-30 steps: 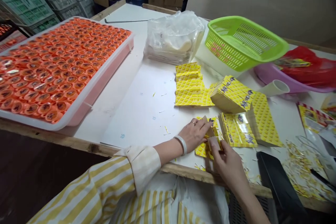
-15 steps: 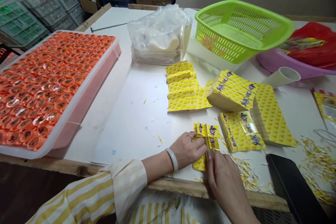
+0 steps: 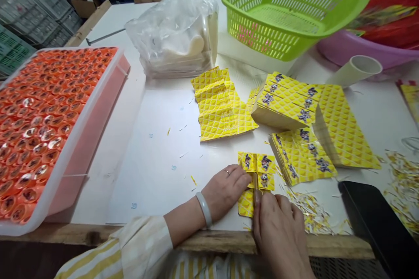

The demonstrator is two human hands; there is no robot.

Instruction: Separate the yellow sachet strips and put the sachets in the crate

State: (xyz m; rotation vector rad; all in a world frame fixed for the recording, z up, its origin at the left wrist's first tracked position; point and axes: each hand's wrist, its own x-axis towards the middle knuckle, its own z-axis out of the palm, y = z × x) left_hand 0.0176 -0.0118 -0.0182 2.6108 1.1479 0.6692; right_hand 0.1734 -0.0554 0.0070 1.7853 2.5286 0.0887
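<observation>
My left hand (image 3: pixel 225 188), with a ring and a pale bangle, presses its bent fingers onto the left side of a small yellow printed card sheet (image 3: pixel 266 163) near the table's front edge. Cartoon figures show on the sheet's upper pieces. In my right hand (image 3: pixel 282 229), fingers closed, is a thin blade-like tool (image 3: pixel 255 174) that stands along the line between the pieces; its handle is hidden by the hand. To the right lies a stack of similar printed cards (image 3: pixel 301 157), with a larger stack (image 3: pixel 288 98) behind it. Folded yellow cards (image 3: pixel 222 111) lie beyond my left hand.
A white tray (image 3: pixel 73 168) of orange cups stands at left. Behind are a clear plastic bag (image 3: pixel 173 35), a green basket (image 3: pixel 262 41), a purple basin (image 3: pixel 347 54) and a white tube (image 3: pixel 355 71). Yellow offcuts (image 3: pixel 310 211) and a black object (image 3: pixel 376 222) lie at right.
The camera view has shifted and come a little closer. Both hands stay at the card sheet; my right hand and the tool have slid slightly toward the table's front edge.
</observation>
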